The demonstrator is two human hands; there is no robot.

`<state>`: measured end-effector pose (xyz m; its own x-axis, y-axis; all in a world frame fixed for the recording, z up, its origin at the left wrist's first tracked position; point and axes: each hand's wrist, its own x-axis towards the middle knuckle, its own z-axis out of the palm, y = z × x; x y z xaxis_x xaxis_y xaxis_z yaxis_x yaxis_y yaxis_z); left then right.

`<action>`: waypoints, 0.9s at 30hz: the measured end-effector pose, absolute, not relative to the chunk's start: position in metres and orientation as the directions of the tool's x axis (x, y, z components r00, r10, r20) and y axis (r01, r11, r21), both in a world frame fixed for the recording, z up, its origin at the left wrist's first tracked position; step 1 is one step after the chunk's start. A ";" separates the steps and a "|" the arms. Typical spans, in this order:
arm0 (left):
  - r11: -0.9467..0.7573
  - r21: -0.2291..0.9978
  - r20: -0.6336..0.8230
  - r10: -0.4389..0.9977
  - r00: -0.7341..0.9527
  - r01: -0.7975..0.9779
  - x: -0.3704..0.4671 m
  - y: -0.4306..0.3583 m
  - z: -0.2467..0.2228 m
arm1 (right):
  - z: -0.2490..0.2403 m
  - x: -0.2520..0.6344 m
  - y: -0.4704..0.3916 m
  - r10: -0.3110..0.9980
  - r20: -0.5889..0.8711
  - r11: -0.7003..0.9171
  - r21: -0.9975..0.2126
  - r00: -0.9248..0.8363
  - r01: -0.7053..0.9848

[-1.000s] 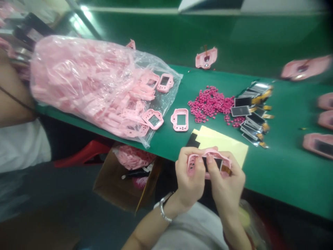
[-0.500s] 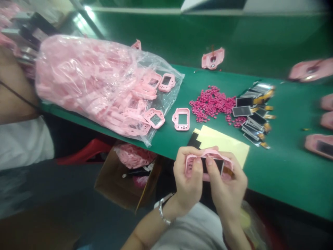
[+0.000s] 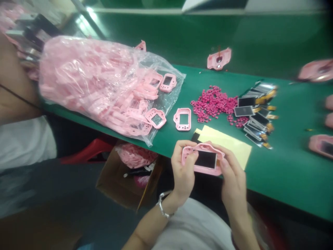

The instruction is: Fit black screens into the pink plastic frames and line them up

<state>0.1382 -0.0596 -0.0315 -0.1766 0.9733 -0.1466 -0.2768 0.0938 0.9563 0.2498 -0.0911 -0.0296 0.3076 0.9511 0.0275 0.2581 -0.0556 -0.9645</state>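
Observation:
Between both hands, over the front edge of the green table, is a pink camera-shaped shell (image 3: 205, 171) with a dark screen (image 3: 206, 159) lying inside it. My left hand (image 3: 183, 170) grips the shell's left end, its thumb beside the screen's left edge. The right end is held by my right hand (image 3: 231, 173), with the thumb at the rim near an orange flex strip. Just behind the hands lie yellow sheets (image 3: 223, 142). An empty pink frame (image 3: 182, 119) rests on the table, left of a heap of small magenta parts (image 3: 214, 103).
A clear bag (image 3: 88, 80) full of pink shells covers the table's left part. Screens with orange strips (image 3: 256, 119) are piled right of the magenta heap. More shells sit farther right (image 3: 322, 144). An open carton (image 3: 111, 180) stands below; another person's arm (image 3: 15, 80) is at left.
Both thumbs have come off the screen's face, the right one moving to the shell's right rim. The shell now faces up more openly, showing more of the screen.

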 end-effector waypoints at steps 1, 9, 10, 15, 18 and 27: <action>0.112 0.953 -0.166 0.970 -0.178 -0.280 0.136 -0.059 -0.035 | -0.036 0.255 -0.097 0.940 0.081 -0.049 -0.930 0.333 0.364; 0.114 0.987 -0.136 0.968 -0.209 -0.118 0.132 -0.049 -0.041 | -0.085 0.289 -0.115 0.930 0.365 0.182 -0.340 -0.049 0.923; 0.137 0.981 -0.159 0.973 -0.167 -0.137 0.134 -0.047 -0.044 | -0.085 0.291 -0.111 0.928 0.365 0.214 -0.366 -0.072 0.906; 0.182 0.978 -0.187 0.981 -0.048 -0.097 0.142 -0.043 -0.057 | -0.081 0.304 -0.099 0.906 0.416 0.287 -0.478 -0.074 0.830; 0.152 0.986 -0.157 0.985 -0.073 -0.063 0.142 -0.044 -0.061 | -0.081 0.306 -0.100 0.894 0.436 0.341 -0.503 -0.108 0.794; 0.165 0.986 -0.166 0.983 -0.078 -0.021 0.134 -0.038 -0.061 | -0.078 0.307 -0.099 0.948 0.315 0.253 -0.657 -0.046 0.711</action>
<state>0.1341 -0.0384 -0.0610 -0.0780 0.9830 -0.1664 -0.0211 0.1652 0.9860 0.3066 -0.0989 -0.0783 -0.0461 0.9478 0.3154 0.7106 0.2530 -0.6565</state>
